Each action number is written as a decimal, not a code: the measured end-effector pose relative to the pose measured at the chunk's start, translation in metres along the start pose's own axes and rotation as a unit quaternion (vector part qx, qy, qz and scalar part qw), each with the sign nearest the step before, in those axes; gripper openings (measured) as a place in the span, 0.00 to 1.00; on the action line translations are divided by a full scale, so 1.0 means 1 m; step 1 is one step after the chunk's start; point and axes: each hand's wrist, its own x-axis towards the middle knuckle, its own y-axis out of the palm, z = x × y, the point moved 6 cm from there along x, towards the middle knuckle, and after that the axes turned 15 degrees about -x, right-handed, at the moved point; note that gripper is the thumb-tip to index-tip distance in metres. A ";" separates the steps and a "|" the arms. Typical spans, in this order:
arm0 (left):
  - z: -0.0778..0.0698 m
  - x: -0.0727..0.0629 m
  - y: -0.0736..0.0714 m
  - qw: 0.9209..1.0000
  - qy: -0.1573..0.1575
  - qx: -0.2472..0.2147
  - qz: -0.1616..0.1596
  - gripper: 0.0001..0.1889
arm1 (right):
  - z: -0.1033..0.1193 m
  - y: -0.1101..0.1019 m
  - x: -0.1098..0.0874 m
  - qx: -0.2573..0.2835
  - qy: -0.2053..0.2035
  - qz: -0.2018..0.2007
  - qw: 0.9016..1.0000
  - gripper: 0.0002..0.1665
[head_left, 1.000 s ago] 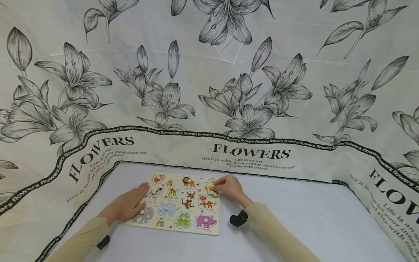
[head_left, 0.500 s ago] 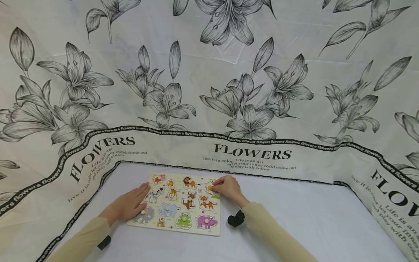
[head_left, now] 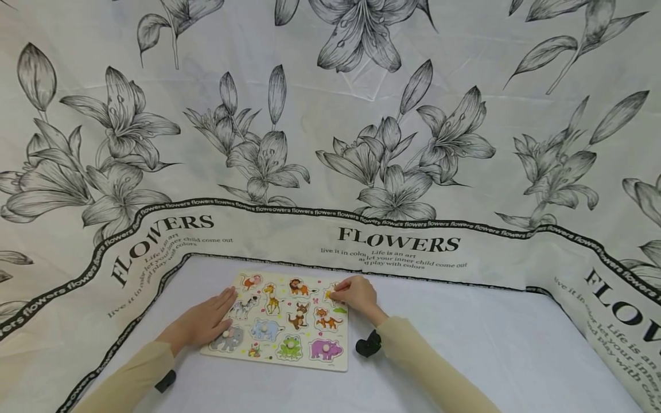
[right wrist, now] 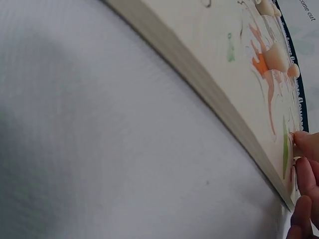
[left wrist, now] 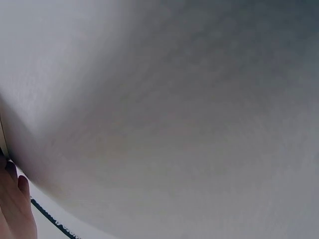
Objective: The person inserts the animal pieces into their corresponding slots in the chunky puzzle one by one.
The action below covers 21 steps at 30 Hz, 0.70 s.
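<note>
A wooden animal knob puzzle board point(head_left: 296, 360) lies on the white cloth, its peg-topped pieces set in their cut-outs. My left hand point(head_left: 198, 322) rests along its left edge with fingers extended, near the zebra piece point(head_left: 242, 308) and the elephant piece point(head_left: 227, 339). At the upper right corner, my right hand point(head_left: 358, 294) pinches a yellow puzzle piece point(head_left: 328, 295), mostly covered by the fingers. In the right wrist view, the fingertips point(right wrist: 300, 142) meet low over the board's surface. Below that hand lies the tiger piece point(head_left: 327, 319), with the purple hippo piece point(head_left: 325, 349) further down.
White cloth point(head_left: 465, 344) covers the surface around the board. A patterned floral curtain point(head_left: 392, 143) rises behind and at both sides. Black camera straps point(head_left: 368, 344) hang by the sleeves.
My right hand has shifted slightly left with the yellow piece, and a green patch below its fingers now shows more plainly. The left hand keeps its place on the board.
</note>
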 end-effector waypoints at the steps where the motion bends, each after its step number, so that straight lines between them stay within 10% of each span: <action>1: 0.000 0.000 0.000 1.000 0.000 -0.003 0.001 0.33 | 0.000 0.000 -0.001 0.002 0.000 0.000 1.000 0.13; 21: -0.004 0.004 -0.010 1.000 0.007 0.022 -0.011 0.29 | -0.013 -0.013 -0.026 0.019 -0.076 -0.020 0.997 0.11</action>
